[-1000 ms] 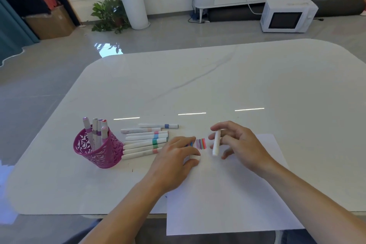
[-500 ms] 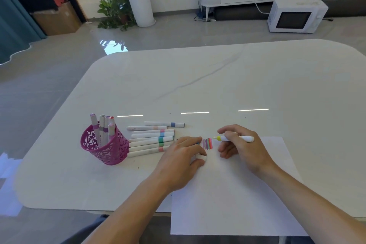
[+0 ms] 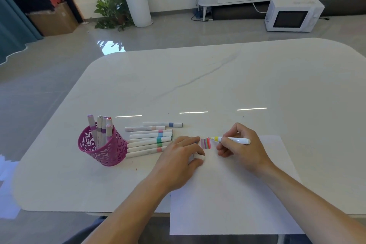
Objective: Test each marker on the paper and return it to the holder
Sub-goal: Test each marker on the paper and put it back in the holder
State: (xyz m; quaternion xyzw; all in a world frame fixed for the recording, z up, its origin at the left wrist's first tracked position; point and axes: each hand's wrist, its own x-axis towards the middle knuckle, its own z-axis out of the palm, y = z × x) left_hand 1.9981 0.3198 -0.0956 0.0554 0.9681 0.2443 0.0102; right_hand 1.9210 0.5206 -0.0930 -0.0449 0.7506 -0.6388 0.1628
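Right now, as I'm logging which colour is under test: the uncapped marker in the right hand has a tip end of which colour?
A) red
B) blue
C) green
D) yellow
D: the marker pinched in the right hand shows a yellow band and tip beside the strokes on the paper; the left hand holds a white cap.

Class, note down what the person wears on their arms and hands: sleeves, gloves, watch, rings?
Nothing worn shows. The left hand and right hand are ungloved and ringless; both forearms are bare to the picture's edge, no sleeve, watch or bracelet.
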